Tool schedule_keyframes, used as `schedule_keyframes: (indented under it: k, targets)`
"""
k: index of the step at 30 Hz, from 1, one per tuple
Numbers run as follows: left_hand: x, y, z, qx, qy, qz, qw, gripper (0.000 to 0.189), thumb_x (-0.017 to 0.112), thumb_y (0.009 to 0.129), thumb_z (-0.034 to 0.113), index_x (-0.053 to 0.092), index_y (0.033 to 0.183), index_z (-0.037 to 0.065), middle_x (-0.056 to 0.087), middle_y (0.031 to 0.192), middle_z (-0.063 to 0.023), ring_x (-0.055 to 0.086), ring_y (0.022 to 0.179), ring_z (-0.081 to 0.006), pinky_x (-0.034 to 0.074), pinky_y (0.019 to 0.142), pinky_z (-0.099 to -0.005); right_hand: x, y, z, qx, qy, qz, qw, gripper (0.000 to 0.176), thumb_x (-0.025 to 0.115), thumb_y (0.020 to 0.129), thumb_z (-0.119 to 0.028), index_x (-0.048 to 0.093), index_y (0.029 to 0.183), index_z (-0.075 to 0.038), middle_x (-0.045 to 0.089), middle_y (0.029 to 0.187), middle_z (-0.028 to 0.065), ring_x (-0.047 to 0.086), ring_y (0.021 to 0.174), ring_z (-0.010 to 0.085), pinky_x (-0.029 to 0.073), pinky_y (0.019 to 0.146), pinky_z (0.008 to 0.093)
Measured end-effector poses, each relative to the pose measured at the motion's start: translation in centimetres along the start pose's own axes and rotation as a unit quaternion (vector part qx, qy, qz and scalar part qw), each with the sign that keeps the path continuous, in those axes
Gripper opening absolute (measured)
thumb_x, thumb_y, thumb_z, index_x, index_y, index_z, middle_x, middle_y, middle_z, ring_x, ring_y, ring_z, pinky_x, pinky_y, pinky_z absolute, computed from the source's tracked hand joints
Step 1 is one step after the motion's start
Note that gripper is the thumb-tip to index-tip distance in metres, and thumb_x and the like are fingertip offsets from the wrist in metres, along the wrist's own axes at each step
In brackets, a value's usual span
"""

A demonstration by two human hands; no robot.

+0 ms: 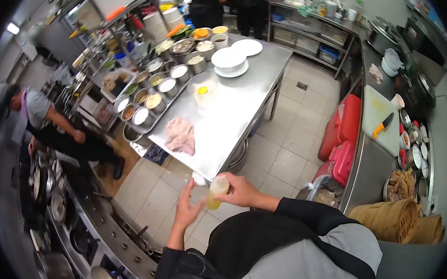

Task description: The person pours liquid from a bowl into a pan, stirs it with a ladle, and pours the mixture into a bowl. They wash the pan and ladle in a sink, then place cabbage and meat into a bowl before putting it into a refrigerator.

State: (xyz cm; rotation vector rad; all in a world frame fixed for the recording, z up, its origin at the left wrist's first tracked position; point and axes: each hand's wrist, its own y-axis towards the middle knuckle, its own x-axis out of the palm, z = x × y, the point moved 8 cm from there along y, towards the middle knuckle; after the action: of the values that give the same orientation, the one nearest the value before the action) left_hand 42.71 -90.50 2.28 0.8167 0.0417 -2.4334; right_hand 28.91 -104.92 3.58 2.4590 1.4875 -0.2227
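Note:
Near the corner of the steel table, my right hand is wrapped round a small translucent container with yellow contents. My left hand is just to its left, fingers spread and palm toward the container; it holds nothing. A crumpled pinkish cloth lies on the table beyond my hands. Farther back on the table is a clear container with something yellow in it. White bowls and a white plate stand at the table's far right.
Metal tubs of ingredients line the table's left side. A stove runs along the left, with a person beyond it. On the right counter are a cutting board, a knife and bamboo steamers. Red bins stand below.

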Motion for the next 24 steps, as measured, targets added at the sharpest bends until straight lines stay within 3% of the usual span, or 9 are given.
schedule_keyframes:
  k: [3, 5, 7, 8, 11, 14, 17, 21, 24]
  targets:
    - [0.0, 9.5, -3.4, 0.093, 0.099, 0.059, 0.989, 0.047, 0.065, 0.084, 0.008, 0.055, 0.129, 0.002, 0.061, 0.114, -0.0178, 0.057, 0.110, -0.0344, 0.047, 0.091, -0.0414, -7.7, 0.1, 2.0, 0.032, 0.021, 0.081, 0.996, 0.050, 0.079, 0.081, -0.028, 0.058, 0.120, -0.005, 0.070, 0.095, 0.0083, 0.069, 0.079, 0.0173, 0.055, 0.072, 0.0316]
    - [0.6, 16.9, -9.5, 0.089, 0.197, 0.053, 0.975, 0.040, 0.059, 0.085, 0.006, 0.056, 0.125, 0.002, 0.059, 0.110, -0.0197, 0.057, 0.105, -0.0367, 0.046, 0.089, -0.0432, -11.0, 0.3, 4.5, 0.040, 0.025, 0.116, 0.992, 0.048, 0.079, 0.082, -0.025, 0.058, 0.121, -0.005, 0.071, 0.097, 0.0073, 0.069, 0.081, 0.0149, 0.055, 0.075, 0.0306]
    - [1.8, 23.2, -13.3, 0.009, 0.252, -0.051, 0.966, 0.038, 0.055, 0.088, 0.006, 0.056, 0.125, 0.003, 0.058, 0.113, -0.0221, 0.056, 0.105, -0.0380, 0.045, 0.090, -0.0456, -15.0, -0.5, 6.0, 0.049, 0.004, 0.150, 0.988, 0.049, 0.078, 0.082, -0.026, 0.058, 0.121, -0.004, 0.071, 0.097, 0.0078, 0.069, 0.083, 0.0159, 0.055, 0.075, 0.0307]
    - [3.0, 26.4, -20.0, 0.068, 0.308, -0.013, 0.949, 0.041, 0.052, 0.088, 0.006, 0.055, 0.128, 0.004, 0.056, 0.117, -0.0237, 0.053, 0.108, -0.0398, 0.042, 0.095, -0.0467, -16.8, -0.6, 5.1, 0.056, -0.010, 0.162, 0.985, 0.049, 0.078, 0.082, -0.027, 0.058, 0.121, -0.006, 0.071, 0.098, 0.0085, 0.070, 0.084, 0.0185, 0.055, 0.076, 0.0317]
    - [4.3, 35.0, -23.7, 0.057, 0.215, -0.046, 0.974, 0.049, 0.050, 0.085, 0.001, 0.057, 0.133, 0.005, 0.055, 0.120, -0.0236, 0.049, 0.115, -0.0401, 0.035, 0.106, -0.0448, -21.2, -1.6, 9.2, 0.106, -0.008, 0.230, 0.967, 0.051, 0.078, 0.080, -0.032, 0.057, 0.120, -0.009, 0.070, 0.095, 0.0117, 0.070, 0.082, 0.0229, 0.055, 0.075, 0.0350]
    - [4.8, 40.0, -20.9, 0.047, 0.188, -0.053, 0.980, 0.046, 0.051, 0.087, 0.000, 0.058, 0.132, 0.004, 0.051, 0.124, -0.0231, 0.050, 0.117, -0.0381, 0.039, 0.104, -0.0406, -26.3, -1.8, 10.9, 0.156, -0.064, 0.257, 0.952, 0.051, 0.078, 0.080, -0.036, 0.057, 0.117, -0.008, 0.070, 0.092, 0.0134, 0.070, 0.081, 0.0268, 0.055, 0.073, 0.0374]
    - [5.3, 44.3, -23.8, 0.049, 0.202, -0.037, 0.978, 0.044, 0.052, 0.089, 0.002, 0.057, 0.133, 0.003, 0.050, 0.127, -0.0236, 0.049, 0.119, -0.0386, 0.038, 0.105, -0.0404, -31.9, -2.2, 12.8, 0.190, -0.139, 0.297, 0.925, 0.052, 0.078, 0.079, -0.039, 0.057, 0.115, -0.007, 0.070, 0.090, 0.0146, 0.070, 0.081, 0.0313, 0.055, 0.072, 0.0394]
    - [4.8, 43.9, -21.9, 0.040, 0.171, -0.043, 0.984, 0.042, 0.051, 0.094, 0.011, 0.054, 0.133, -0.003, 0.049, 0.133, -0.0231, 0.047, 0.124, -0.0367, 0.036, 0.107, -0.0391, -39.3, -3.5, 14.1, 0.238, -0.172, 0.372, 0.881, 0.051, 0.079, 0.080, -0.036, 0.057, 0.112, -0.003, 0.069, 0.092, 0.0135, 0.069, 0.080, 0.0245, 0.054, 0.072, 0.0351]
    - [4.1, 43.0, -22.7, -0.002, 0.005, -0.006, 1.000, 0.043, 0.046, 0.099, 0.018, 0.051, 0.135, -0.004, 0.049, 0.138, -0.0177, 0.047, 0.126, -0.0317, 0.037, 0.107, -0.0371, -45.0, -4.4, 16.5, 0.248, -0.179, 0.442, 0.844, 0.055, 0.079, 0.079, -0.035, 0.053, 0.115, -0.003, 0.069, 0.092, 0.0161, 0.069, 0.084, 0.0291, 0.054, 0.073, 0.0374]
